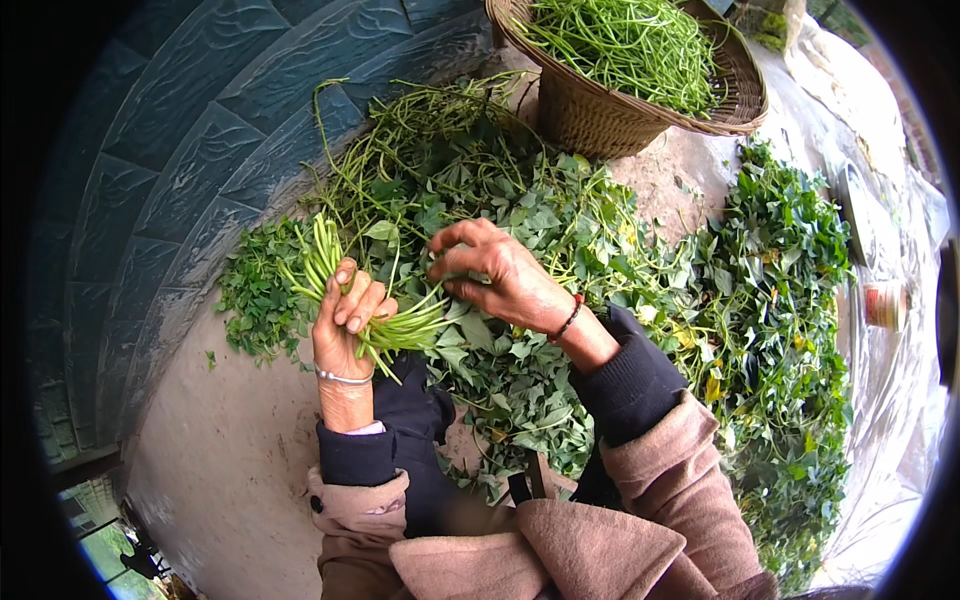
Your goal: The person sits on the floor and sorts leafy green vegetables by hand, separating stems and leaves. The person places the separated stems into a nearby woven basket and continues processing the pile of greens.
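Observation:
My left hand [352, 305] is closed around a bunch of slim green leaf stems [408, 328], which stick out above and below the fist. To its right, my right hand [500, 275] hovers over the leaves with its fingers bent inward. Something small may be between those fingertips, but I cannot make it out. Below both hands spreads a heap of leafy green vines [530, 390], with bare stems tangled at its far side.
A wicker basket [600, 125] full of stripped green stems stands at the far right. Another leafy pile [770, 290] lies along the right, beside plastic sheeting [905, 380] and a small tub [884, 305]. Loose leaves [262, 290] lie by the dark tiled wall [170, 190] at left.

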Demonstrator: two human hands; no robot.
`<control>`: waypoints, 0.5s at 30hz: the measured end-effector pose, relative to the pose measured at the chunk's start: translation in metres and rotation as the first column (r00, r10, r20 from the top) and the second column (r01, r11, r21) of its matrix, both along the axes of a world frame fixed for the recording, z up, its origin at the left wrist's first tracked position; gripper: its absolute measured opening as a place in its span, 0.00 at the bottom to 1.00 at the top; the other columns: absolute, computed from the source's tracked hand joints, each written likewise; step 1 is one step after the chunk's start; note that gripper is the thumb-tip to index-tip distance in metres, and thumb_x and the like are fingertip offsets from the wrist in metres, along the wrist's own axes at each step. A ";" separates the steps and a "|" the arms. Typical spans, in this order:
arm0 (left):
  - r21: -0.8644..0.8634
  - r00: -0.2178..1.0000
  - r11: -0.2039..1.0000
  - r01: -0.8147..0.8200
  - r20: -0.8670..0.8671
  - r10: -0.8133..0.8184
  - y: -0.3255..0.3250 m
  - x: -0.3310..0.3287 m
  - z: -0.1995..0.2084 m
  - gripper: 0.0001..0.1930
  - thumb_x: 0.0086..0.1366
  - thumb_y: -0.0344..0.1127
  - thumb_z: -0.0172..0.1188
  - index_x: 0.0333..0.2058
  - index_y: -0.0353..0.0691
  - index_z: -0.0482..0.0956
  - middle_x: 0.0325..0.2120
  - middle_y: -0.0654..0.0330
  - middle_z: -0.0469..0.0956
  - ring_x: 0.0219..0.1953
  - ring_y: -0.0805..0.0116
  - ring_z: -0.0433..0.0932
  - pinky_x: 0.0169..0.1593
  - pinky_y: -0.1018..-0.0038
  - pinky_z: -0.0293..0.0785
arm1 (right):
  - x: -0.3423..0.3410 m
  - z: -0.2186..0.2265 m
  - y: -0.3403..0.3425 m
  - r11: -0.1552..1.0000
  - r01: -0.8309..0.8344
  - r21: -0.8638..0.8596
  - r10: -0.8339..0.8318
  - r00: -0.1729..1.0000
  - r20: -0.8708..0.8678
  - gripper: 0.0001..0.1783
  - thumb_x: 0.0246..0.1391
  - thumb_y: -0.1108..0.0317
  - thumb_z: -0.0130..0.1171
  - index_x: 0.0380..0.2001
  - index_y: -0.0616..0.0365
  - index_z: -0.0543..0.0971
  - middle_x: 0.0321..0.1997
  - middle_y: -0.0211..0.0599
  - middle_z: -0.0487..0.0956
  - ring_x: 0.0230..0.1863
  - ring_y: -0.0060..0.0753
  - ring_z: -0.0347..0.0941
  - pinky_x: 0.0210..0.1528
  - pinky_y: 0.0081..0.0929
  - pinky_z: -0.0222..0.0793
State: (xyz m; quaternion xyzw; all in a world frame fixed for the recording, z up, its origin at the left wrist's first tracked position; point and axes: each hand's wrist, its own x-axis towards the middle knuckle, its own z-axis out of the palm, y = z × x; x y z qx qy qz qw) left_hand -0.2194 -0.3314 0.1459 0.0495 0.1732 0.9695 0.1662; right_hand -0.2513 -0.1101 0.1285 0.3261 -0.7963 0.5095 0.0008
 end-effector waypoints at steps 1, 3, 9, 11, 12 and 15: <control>-0.012 1.000 1.000 0.001 -0.005 -0.001 0.000 0.000 0.001 0.02 0.70 0.31 0.48 0.37 0.41 0.66 0.17 0.73 0.60 0.19 0.83 0.62 0.31 0.80 0.58 | 0.000 -0.001 0.001 0.999 -0.023 0.042 0.025 0.998 -0.056 0.11 0.43 0.76 0.64 0.34 0.55 0.81 0.47 0.35 0.76 0.50 0.42 0.70 0.51 0.36 0.67; -0.036 1.000 0.999 0.004 -0.016 -0.005 -0.001 0.000 0.001 0.02 0.70 0.31 0.49 0.37 0.42 0.65 0.17 0.73 0.60 0.19 0.83 0.61 0.31 0.81 0.58 | 0.000 -0.008 0.002 0.997 0.007 0.079 0.002 0.994 -0.112 0.10 0.44 0.74 0.64 0.33 0.54 0.81 0.44 0.32 0.76 0.47 0.40 0.70 0.49 0.34 0.66; -0.326 0.997 0.945 -0.029 0.059 0.051 -0.018 -0.001 -0.003 0.05 0.70 0.34 0.51 0.36 0.43 0.66 0.16 0.74 0.59 0.21 0.83 0.60 0.32 0.81 0.58 | 0.000 0.004 0.010 0.963 0.190 0.189 -0.146 0.963 -0.226 0.06 0.45 0.69 0.64 0.30 0.51 0.78 0.40 0.26 0.76 0.43 0.35 0.69 0.44 0.33 0.62; -0.396 0.993 0.916 -0.063 0.071 0.099 -0.026 -0.002 -0.007 0.05 0.69 0.35 0.52 0.36 0.43 0.66 0.16 0.74 0.58 0.21 0.83 0.60 0.33 0.81 0.58 | 0.000 0.007 0.013 0.948 0.203 0.245 -0.143 0.959 -0.243 0.06 0.46 0.68 0.63 0.29 0.52 0.77 0.36 0.27 0.75 0.42 0.36 0.68 0.42 0.34 0.61; -0.382 0.993 0.921 -0.069 0.062 0.100 -0.029 -0.002 -0.009 0.04 0.70 0.34 0.51 0.36 0.43 0.66 0.17 0.74 0.58 0.22 0.83 0.61 0.33 0.81 0.58 | 0.001 0.008 0.014 0.943 0.190 0.273 -0.129 0.966 -0.225 0.06 0.47 0.68 0.63 0.29 0.52 0.77 0.34 0.28 0.74 0.41 0.36 0.68 0.42 0.34 0.60; -0.284 0.996 0.957 -0.059 0.047 0.076 -0.032 -0.003 -0.009 0.03 0.70 0.33 0.50 0.36 0.43 0.67 0.17 0.74 0.58 0.21 0.83 0.60 0.33 0.81 0.58 | 0.002 0.003 0.012 0.941 0.186 0.282 -0.127 0.968 -0.215 0.05 0.48 0.68 0.61 0.30 0.53 0.77 0.30 0.31 0.72 0.38 0.37 0.68 0.40 0.35 0.60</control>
